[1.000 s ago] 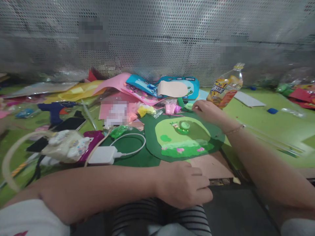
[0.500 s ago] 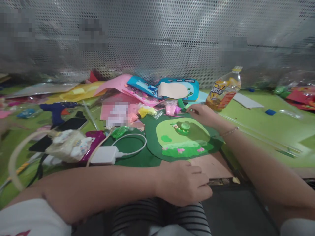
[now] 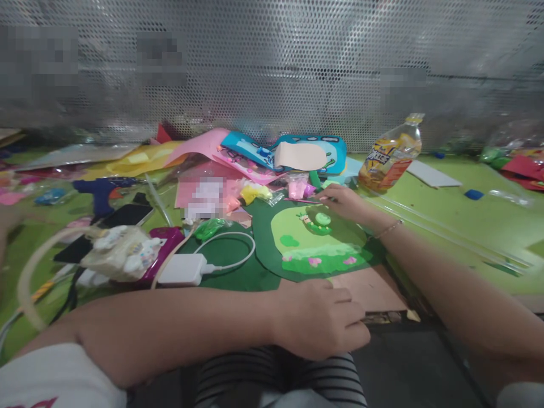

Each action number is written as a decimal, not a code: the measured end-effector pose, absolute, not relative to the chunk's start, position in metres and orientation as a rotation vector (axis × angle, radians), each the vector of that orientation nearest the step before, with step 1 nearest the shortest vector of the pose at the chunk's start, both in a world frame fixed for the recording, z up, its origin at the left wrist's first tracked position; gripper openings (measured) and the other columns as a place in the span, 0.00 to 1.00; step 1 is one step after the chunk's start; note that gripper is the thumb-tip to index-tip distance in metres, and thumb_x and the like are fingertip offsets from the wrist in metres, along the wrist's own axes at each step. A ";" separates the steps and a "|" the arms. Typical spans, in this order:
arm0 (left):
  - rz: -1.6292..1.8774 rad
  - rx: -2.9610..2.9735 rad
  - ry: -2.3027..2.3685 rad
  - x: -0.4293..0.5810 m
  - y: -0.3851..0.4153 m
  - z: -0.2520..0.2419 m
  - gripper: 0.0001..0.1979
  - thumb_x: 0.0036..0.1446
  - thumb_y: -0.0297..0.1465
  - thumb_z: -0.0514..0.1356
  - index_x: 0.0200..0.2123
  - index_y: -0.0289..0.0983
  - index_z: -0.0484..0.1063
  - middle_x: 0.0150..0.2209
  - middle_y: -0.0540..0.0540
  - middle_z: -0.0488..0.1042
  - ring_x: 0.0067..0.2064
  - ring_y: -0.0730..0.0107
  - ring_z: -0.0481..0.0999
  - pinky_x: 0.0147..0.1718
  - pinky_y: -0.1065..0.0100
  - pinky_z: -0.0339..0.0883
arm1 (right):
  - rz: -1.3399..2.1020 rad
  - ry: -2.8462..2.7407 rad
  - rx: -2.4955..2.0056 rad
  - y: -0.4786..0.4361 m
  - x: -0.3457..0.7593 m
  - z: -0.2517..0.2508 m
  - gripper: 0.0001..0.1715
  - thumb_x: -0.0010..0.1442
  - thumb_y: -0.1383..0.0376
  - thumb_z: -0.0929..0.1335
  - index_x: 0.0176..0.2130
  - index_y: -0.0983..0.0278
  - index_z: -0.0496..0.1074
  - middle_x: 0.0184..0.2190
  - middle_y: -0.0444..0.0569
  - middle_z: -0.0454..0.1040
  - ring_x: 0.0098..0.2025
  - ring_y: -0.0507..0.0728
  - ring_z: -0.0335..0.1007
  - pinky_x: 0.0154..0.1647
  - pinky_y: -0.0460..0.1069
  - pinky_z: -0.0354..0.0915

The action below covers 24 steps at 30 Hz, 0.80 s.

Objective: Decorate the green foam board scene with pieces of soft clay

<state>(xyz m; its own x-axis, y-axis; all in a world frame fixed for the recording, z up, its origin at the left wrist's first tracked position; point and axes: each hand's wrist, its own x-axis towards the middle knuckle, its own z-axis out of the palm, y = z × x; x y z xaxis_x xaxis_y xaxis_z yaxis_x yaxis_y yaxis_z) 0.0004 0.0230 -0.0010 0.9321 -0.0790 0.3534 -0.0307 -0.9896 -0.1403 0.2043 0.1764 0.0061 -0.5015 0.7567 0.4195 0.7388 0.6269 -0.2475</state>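
Observation:
My right hand [image 3: 346, 203] reaches over the far edge of a dark green card [image 3: 264, 243], its bent fingers together at the right end of a thin pink stick [image 3: 300, 200]. The thumb is mostly hidden. On the card's light green panel [image 3: 293, 218] sits a small green clay snail [image 3: 321, 221], above a grass strip [image 3: 327, 258] with pink flowers. My left hand [image 3: 321, 320] rests palm down at the near table edge, fingers loosely curled and slightly apart, with nothing visible in them. Beside the stick lies a bag of pink clay [image 3: 296, 186].
A tilted drink bottle [image 3: 389, 156] stands behind my right wrist. Clear rods [image 3: 450, 229] lie to the right. At left are a blue glue gun [image 3: 100, 192], a phone [image 3: 127, 215], a white charger [image 3: 181, 269] with its cable, and a decorated box [image 3: 123, 252]. Blue craft pieces [image 3: 335, 150] lie at the back.
My right hand has moved slightly left, its fingertips coming to the end of the pink stick. My left hand keeps its place. The view has shifted slightly.

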 end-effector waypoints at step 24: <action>-0.459 -2.798 -0.346 -0.001 0.008 0.002 0.14 0.60 0.30 0.47 0.45 0.33 0.68 0.46 0.40 0.70 0.47 0.61 0.69 0.41 0.59 0.64 | 0.192 -1.981 -1.450 0.148 0.185 0.030 0.11 0.48 0.59 0.70 0.25 0.65 0.73 0.19 0.45 0.73 0.23 0.53 0.67 0.23 0.46 0.60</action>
